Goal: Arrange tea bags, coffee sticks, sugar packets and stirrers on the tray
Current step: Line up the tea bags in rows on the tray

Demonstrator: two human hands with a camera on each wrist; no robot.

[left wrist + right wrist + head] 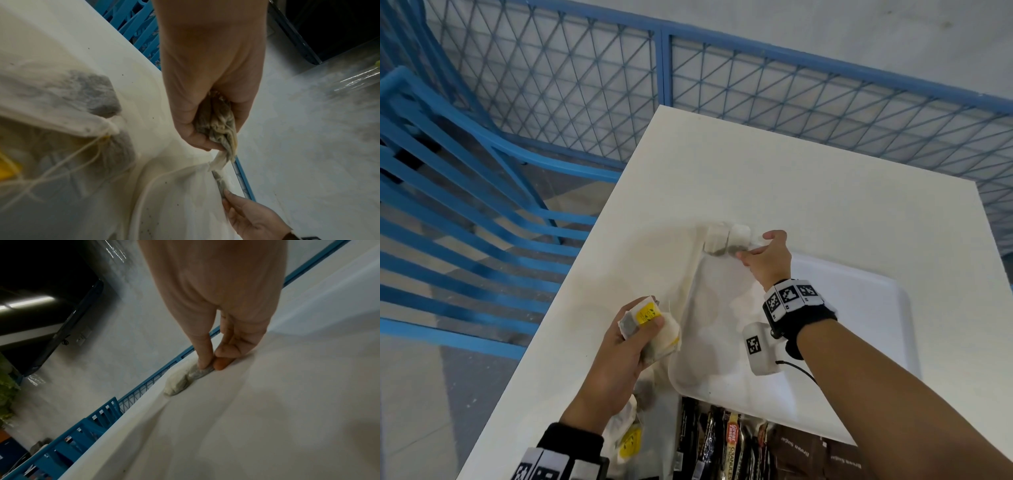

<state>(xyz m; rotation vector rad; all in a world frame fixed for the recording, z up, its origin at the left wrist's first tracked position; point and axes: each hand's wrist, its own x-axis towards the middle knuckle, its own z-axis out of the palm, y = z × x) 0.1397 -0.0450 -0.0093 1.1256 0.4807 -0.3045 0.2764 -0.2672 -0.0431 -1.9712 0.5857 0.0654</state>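
Right hand point(767, 263) reaches to the far left corner of the white rectangular plastic tray point(866, 308), thumb and fingertips pinching a white paper tea bag point(743, 236). It stands touching 1 more white tea bag point(714, 236) just to its left against the tray's far rim; edges blurred, so possibly more than 2 there. Left hand point(619, 356), near the tray's left side, grips a bunch of tea bags with yellow tags point(650, 325). More loose yellow-tagged tea bags point(625, 435) lie on the white surface point(791, 178) near left. Dark coffee sticks point(722, 438) and brown sugar packets point(825, 455) lie at the tray's near edge.
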